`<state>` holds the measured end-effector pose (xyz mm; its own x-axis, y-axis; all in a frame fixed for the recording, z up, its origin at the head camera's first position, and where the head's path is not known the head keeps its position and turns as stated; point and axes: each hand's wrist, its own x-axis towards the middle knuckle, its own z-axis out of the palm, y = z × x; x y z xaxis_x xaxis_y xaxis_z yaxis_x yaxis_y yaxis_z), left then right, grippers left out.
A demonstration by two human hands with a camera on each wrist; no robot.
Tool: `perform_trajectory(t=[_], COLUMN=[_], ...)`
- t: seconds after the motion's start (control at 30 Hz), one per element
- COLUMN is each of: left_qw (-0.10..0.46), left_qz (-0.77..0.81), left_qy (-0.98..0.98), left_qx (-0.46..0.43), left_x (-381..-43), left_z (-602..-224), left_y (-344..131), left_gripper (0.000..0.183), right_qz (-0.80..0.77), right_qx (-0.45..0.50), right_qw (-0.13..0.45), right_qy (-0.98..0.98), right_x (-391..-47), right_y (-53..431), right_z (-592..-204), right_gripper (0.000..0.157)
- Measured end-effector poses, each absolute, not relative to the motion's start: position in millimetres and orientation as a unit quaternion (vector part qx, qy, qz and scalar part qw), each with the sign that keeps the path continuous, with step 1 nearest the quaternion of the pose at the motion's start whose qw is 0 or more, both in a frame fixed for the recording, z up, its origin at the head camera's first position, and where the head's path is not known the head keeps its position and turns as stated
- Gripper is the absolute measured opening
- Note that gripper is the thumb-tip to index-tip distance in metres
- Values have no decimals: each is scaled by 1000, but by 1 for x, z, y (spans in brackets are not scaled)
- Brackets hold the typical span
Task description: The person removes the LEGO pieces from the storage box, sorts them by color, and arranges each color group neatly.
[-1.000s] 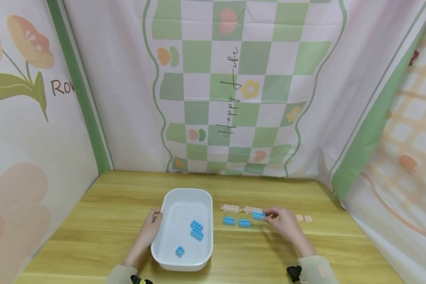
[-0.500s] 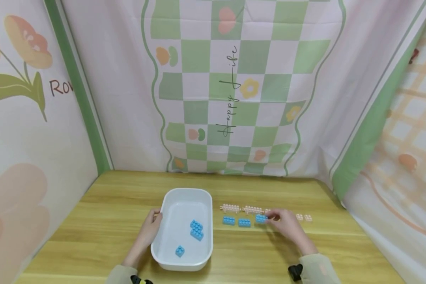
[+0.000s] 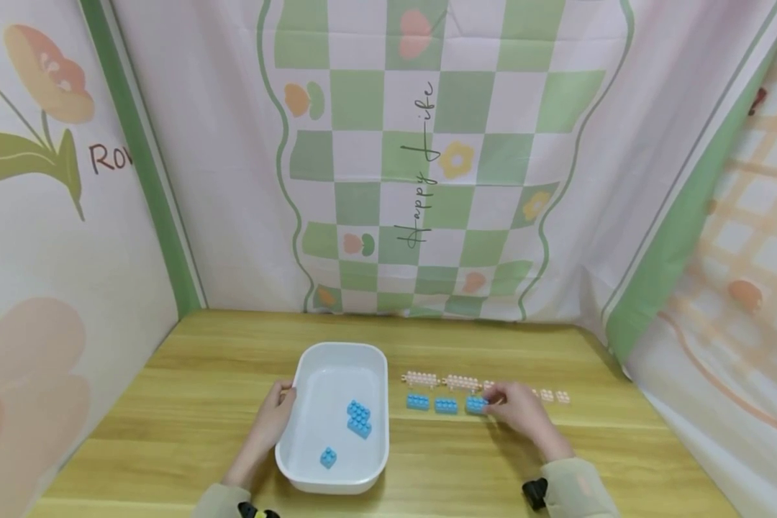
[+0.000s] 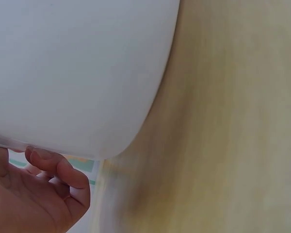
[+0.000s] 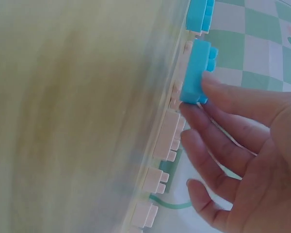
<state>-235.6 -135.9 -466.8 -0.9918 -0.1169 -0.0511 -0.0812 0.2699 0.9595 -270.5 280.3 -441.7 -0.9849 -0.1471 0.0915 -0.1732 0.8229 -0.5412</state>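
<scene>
The right hand (image 3: 521, 411) reaches in from the near side, to the right of the white rectangular plastic tub (image 3: 320, 399). Its thumb and index finger pinch a bright blue studded plastic brick (image 3: 475, 404), the thumb on the studded side, while the other fingers bend loosely below. This brick is well apart from the tub, the farthest from it in a row with a first blue eight-stud brick (image 3: 417, 402) and a second blue eight-stud brick (image 3: 446, 406). Whether its base touches the wooden table (image 3: 168, 432) cannot be made out.

The left hand (image 3: 275, 416) grips the tub's left rim, fingers curled against the edge, forearm slanting up from the near side. Its wrist view is mostly filled by the tub's pale outer wall, so the inside is hidden there.

Inside the tub, toward its right wall, lies a blue brick cluster (image 3: 359, 419); whether its pieces are joined is unclear. A small square blue brick (image 3: 327, 457) sits near the tub's near end.

Beyond the blue row, right of the tub, runs a line of pale pink studded plastic pieces (image 3: 421, 378), partly covered by the right hand. Both beige sleeves (image 3: 579, 491) are cut off by the lower edge.
</scene>
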Motion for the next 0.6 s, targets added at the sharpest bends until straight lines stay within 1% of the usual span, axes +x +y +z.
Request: perform_trajectory(t=[0.6], left_qw=[12], left_qz=[-606], left_qy=[-793], left_qx=[64], left_x=[-235], left_z=[-466], left_y=[-136], left_gripper=[37], right_qz=[262], right_qx=[72], right_qw=[-8], right_qy=[-962], right_x=[-273], right_y=[277], right_z=[-442], right_gripper=[9])
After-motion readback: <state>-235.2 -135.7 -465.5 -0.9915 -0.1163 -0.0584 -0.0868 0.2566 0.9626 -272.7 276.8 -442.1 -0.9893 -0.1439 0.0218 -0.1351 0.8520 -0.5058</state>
